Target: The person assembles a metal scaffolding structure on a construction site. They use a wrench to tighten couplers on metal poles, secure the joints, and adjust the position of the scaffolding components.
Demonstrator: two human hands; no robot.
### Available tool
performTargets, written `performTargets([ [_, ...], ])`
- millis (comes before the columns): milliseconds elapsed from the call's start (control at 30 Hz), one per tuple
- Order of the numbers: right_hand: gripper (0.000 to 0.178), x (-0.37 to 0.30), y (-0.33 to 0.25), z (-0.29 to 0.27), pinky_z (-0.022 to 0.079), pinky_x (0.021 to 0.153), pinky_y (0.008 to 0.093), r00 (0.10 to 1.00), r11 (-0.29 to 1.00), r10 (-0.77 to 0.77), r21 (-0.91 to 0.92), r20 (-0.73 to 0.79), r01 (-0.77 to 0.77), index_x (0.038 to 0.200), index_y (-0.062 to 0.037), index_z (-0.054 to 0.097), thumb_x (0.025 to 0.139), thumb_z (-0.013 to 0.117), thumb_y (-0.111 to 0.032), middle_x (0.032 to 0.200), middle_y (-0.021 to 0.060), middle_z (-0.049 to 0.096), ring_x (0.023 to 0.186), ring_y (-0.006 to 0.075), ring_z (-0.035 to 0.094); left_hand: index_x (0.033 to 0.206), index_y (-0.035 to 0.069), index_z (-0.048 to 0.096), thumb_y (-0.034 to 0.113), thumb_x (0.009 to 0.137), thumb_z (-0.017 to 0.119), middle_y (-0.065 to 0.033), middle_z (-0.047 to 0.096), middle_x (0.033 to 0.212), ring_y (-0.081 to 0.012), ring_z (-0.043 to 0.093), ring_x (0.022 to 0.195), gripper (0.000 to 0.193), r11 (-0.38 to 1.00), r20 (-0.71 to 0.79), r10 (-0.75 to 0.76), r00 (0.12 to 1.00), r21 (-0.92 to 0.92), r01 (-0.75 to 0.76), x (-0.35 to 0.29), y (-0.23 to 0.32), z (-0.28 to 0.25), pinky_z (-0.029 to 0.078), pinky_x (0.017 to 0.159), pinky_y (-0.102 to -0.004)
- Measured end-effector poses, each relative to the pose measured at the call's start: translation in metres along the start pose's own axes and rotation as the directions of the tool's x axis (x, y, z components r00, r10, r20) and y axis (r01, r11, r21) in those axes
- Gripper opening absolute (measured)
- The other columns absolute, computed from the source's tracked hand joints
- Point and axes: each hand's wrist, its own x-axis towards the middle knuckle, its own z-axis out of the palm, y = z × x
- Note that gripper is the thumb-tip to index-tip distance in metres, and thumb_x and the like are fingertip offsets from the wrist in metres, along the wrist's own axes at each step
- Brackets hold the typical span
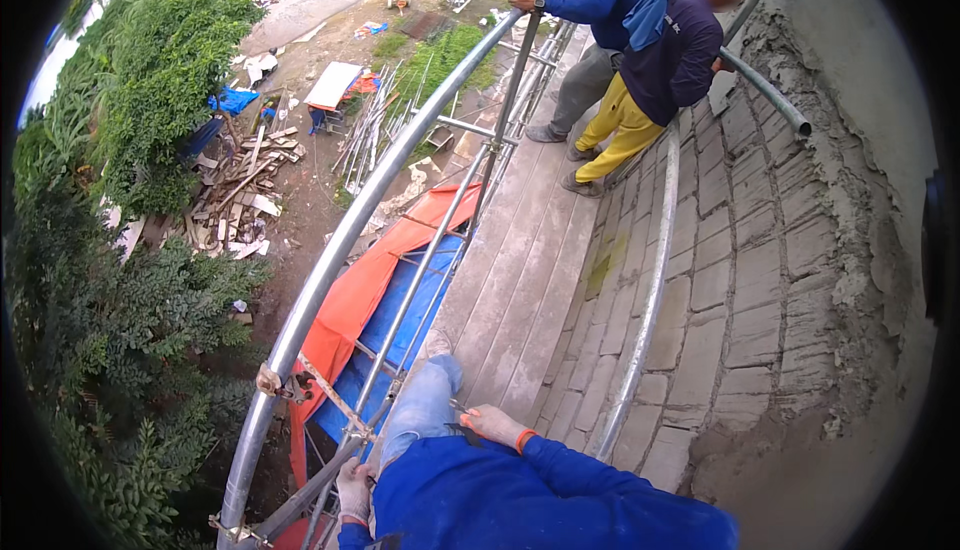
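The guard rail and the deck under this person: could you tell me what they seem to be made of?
Guard rail: apparently galvanised steel tube, grey with a dull sheen. Deck: looks like weathered wooden planks, pale grey with long parallel seams.

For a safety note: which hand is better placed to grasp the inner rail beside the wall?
Probably the right. The right hand rests by the knee, nearer the inner rail; the left hand is at the outer brace, far from it.

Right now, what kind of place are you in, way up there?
Most likely a building site, high on a scaffold. There are wooden planks to walk on with a metal guard rail, a block wall partly covered in fresh grey plaster, and scrap timber on the ground below.
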Motion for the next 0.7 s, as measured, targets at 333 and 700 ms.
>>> performTargets([
  [333, 0.04, 0.1, -0.111, -0.197, 0.044, 0.045, 0.0266, 0.975, 0.861, 0.206, 0.489, -0.084, -0.14, 0.114, -0.0012, 0.065, 0.107, 0.052, -0.039, 0.066, 0.0009, 0.054, 0.052, 0.0122, 0.054, 0.132, 0.003, 0.063, 0.045, 0.094, 0.063, -0.0257, 0.071, 0.114, -0.0412, 0.068, 0.11, 0.057, 0.75, 0.292, 0.237, 0.927, 0.551, -0.366, 0.102, 0.195, 0.175, 0.053, 0.095, -0.046],
  [700, 0.022, 0.118, -0.323, -0.197, 0.051, 0.079, 0.0353, 0.66, 0.785, -0.607, 0.21, 0.442, 0.582, 0.097, 0.0002, 0.066, 0.101, 0.058, -0.02, 0.105, 0.013, 0.068, 0.089, 0.0209, 0.063, 0.121, 0.004, 0.06, 0.018, 0.094, 0.062, -0.0188, 0.069, 0.106, -0.0298, 0.068, 0.09, 0.031, 0.812, 0.032, 0.444, 0.895, 0.409, -0.417, 0.012, 0.308, 0.255, 0.052, 0.078, -0.0442],
])
